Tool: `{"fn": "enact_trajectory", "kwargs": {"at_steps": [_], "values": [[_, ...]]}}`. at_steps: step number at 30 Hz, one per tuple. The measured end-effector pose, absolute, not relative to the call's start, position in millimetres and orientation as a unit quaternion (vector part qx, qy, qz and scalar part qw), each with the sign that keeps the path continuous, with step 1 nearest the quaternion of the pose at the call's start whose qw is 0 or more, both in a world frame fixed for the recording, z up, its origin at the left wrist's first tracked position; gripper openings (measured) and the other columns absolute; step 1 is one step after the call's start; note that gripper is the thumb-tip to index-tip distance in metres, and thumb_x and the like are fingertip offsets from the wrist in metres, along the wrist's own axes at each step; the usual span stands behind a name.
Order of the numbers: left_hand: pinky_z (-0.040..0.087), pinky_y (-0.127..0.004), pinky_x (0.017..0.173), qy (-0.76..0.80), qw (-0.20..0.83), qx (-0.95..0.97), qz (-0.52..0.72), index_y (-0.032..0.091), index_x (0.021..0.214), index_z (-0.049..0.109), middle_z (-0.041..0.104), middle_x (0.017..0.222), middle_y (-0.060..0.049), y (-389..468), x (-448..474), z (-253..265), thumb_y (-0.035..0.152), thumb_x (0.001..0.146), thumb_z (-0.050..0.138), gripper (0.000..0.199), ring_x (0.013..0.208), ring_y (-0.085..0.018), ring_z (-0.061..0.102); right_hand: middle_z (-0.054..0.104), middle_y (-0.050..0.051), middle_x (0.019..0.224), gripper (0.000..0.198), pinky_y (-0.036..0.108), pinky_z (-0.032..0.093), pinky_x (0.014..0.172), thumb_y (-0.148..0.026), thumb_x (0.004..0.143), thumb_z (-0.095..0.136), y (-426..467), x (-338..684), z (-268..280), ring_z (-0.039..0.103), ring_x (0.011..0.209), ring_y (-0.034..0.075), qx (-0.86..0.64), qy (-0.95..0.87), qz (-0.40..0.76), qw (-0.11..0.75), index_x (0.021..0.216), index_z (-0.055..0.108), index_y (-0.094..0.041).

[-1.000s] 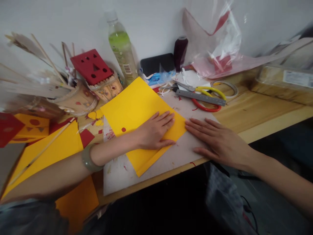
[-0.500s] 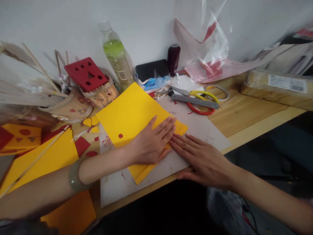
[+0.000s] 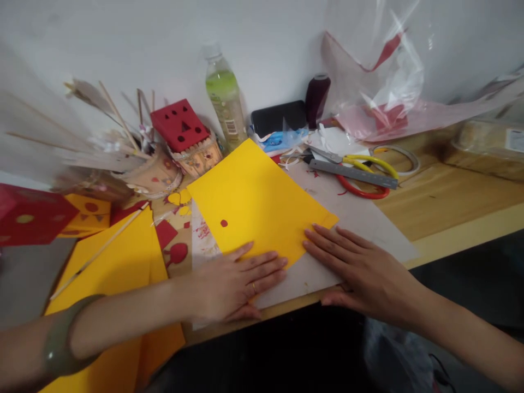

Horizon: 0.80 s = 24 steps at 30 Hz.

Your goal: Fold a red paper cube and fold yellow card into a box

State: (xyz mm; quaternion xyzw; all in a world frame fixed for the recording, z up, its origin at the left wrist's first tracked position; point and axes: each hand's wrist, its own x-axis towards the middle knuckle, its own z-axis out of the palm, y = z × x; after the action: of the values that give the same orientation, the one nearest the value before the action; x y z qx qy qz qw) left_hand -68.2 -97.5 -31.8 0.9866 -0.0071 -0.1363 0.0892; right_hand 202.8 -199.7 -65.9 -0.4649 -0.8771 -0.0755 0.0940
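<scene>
A yellow sheet of paper (image 3: 257,196) lies turned cornerwise on a pale work board (image 3: 364,224), with a small red dot (image 3: 224,223) near its left side. My left hand (image 3: 241,284) rests flat over the sheet's near corner, fingers outstretched, a ring on one finger. Flat too is my right hand (image 3: 352,267), its fingertips touching the sheet's right-hand edge while the palm lies over the board and table edge. Neither hand grips anything. The near corner of the sheet is partly hidden beneath my left hand.
Scissors (image 3: 364,188) and a grey ruler (image 3: 352,173) lie behind the board, near a tape roll (image 3: 413,161). A bottle (image 3: 225,103), a phone (image 3: 278,119) and decorated pots (image 3: 153,174) stand along the wall. More yellow sheets (image 3: 110,262) lie at left.
My left hand has slid toward the near corner of the sheet, away from my right hand. The strip along the sheet's near right edge no longer shows as folded up. The view has shifted left.
</scene>
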Motion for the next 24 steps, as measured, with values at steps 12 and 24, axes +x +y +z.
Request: {"fn": "enact_trajectory", "kwargs": {"at_steps": [12, 24], "values": [[0.027, -0.046, 0.109, 0.291, -0.005, 0.955, -0.053, 0.003, 0.138, 0.035, 0.03, 0.146, -0.022, -34.4, -92.6, -31.3, 0.047, 0.096, 0.031, 0.061, 0.139, -0.029, 0.023, 0.053, 0.007, 0.133, 0.07, 0.048, 0.044, 0.093, -0.048, 0.086, 0.05, -230.6, 231.3, -72.0, 0.051, 0.119, 0.026, -0.475, -0.861, -0.119, 0.135, 0.145, 0.026, -0.019], [0.034, -0.045, 0.106, 0.303, -0.099, 0.947, 0.038, 0.009, 0.13, 0.049, 0.049, 0.136, -0.015, -33.1, -76.4, -24.0, 0.044, 0.097, 0.033, 0.051, 0.129, -0.028, 0.042, 0.064, -0.008, 0.118, 0.06, 0.029, 0.047, 0.088, -0.008, 0.09, 0.034, -279.8, 244.5, -92.2, 0.06, 0.105, 0.011, -0.538, -0.808, -0.069, 0.228, 0.142, 0.031, -0.038]]}}
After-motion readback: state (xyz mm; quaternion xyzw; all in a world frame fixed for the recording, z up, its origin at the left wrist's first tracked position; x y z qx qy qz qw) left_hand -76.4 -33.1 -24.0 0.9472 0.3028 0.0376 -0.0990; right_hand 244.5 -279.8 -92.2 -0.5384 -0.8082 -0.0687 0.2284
